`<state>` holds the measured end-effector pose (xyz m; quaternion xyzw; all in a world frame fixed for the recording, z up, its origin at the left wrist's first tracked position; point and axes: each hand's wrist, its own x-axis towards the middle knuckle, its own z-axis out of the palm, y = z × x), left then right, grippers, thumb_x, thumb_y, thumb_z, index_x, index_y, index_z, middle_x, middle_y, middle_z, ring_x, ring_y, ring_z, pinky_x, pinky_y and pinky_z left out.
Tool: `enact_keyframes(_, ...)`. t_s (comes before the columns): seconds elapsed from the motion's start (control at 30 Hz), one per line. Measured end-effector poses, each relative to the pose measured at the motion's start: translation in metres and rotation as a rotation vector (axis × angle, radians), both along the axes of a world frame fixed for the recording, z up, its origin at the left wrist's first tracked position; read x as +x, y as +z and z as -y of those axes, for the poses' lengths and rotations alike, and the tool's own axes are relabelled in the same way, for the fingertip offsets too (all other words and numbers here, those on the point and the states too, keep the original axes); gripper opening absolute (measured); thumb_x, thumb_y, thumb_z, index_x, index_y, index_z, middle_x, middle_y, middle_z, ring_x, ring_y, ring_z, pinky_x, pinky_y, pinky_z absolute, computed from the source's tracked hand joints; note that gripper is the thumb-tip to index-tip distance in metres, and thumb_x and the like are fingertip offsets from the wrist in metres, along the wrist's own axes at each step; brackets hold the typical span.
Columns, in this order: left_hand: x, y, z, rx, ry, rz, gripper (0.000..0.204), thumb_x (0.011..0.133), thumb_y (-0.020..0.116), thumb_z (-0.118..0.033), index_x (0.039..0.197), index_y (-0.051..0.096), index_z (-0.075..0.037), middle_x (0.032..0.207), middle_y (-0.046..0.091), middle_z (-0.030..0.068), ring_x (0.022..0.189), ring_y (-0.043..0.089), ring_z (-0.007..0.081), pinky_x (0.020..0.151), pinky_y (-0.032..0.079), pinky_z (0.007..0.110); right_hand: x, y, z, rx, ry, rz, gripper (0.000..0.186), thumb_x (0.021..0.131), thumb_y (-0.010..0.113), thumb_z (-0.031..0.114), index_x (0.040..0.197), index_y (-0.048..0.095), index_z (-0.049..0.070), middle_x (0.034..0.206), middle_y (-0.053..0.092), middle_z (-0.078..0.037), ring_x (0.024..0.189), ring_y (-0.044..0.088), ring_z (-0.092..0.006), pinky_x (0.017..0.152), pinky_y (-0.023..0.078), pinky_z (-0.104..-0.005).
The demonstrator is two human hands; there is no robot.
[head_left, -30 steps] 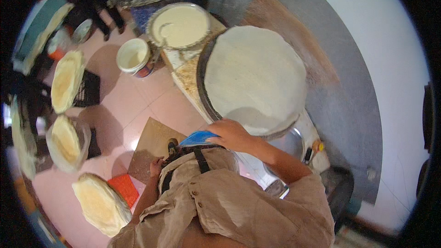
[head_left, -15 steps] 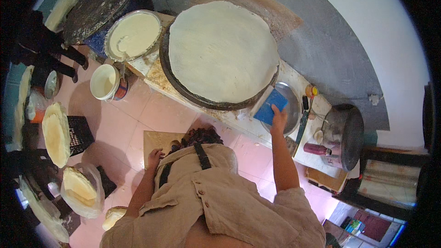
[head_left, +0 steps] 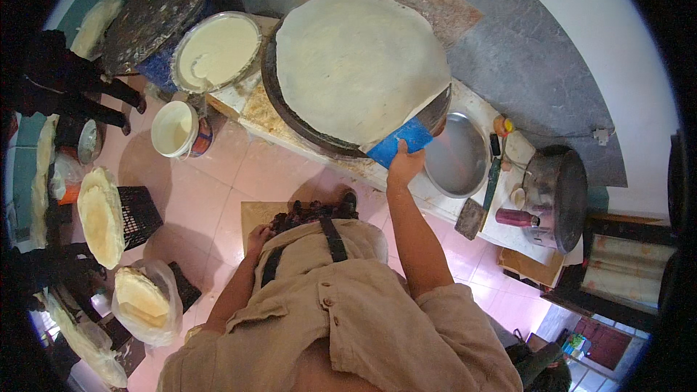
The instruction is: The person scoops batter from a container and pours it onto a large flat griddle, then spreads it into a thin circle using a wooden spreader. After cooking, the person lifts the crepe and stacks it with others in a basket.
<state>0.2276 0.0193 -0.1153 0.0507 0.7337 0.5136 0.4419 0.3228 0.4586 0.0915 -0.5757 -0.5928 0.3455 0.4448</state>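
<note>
My right hand (head_left: pixel 406 165) is closed on a flat blue scraper (head_left: pixel 401 142). The scraper meets the near right edge of a large, thin, pale round of flatbread (head_left: pixel 363 65). That sheet covers most of a dark round griddle (head_left: pixel 305 129); bare griddle shows at the right, where the sheet's edge runs in a straight line. Whether the scraper is under the sheet or against it, I cannot tell. My left hand (head_left: pixel 259 237) hangs low beside my body, away from the counter, its fingers too small and partly hidden to read.
Left of the griddle stands a wide bowl of pale batter (head_left: pixel 218 52), with a white bucket (head_left: pixel 175 129) below. To the right are a metal basin (head_left: pixel 456 156), a long-handled brush (head_left: pixel 483 199), a purple bottle (head_left: pixel 517 218) and a large pot (head_left: pixel 555 199). Stacked flatbreads (head_left: pixel 102 216) stand at left.
My right hand has brought the scraper leftward from over the metal basin to the flatbread's near edge. The sheet's right edge has drawn back, baring griddle. My left hand has come closer to my body.
</note>
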Motion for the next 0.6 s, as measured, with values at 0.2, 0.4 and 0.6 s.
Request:
enact_keyframes(0.2,-0.008,0.011,-0.002,0.044,-0.023,0.044,0.03,0.091,0.053,-0.019,0.11,0.058,0.003,0.088,0.068,0.0093,0.084,0.063,0.0163,0.079,0.049,0.029,-0.012,0.011,0.022,0.005,-0.092,0.029,0.031,0.076,0.065,0.003,0.105,0.056,-0.005,0.096,0.064,-0.022,0.087,0.062,-0.0384,0.078,0.046,-0.0443)
enact_keyframes(0.4,-0.018,0.031,-0.01,0.053,-0.015,-0.016,0.028,0.092,0.052,-0.02,0.108,0.059,0.002,0.087,0.068,0.0093,0.081,0.063,0.0172,0.077,0.049,0.03,0.013,-0.016,0.0,-0.014,-0.031,0.021,0.031,0.075,0.063,0.001,0.105,0.056,-0.004,0.097,0.065,-0.02,0.088,0.062,-0.0374,0.08,0.047,-0.0433)
enact_keyframes(0.6,-0.02,0.039,-0.002,-0.028,-0.04,-0.047,0.025,0.092,0.051,-0.017,0.108,0.059,0.0,0.087,0.068,0.01,0.08,0.063,0.0171,0.074,0.05,0.029,-0.027,0.014,0.031,0.07,-0.084,0.067,0.029,0.075,0.064,0.0,0.103,0.056,-0.004,0.096,0.065,-0.02,0.088,0.062,-0.0369,0.08,0.046,-0.0438)
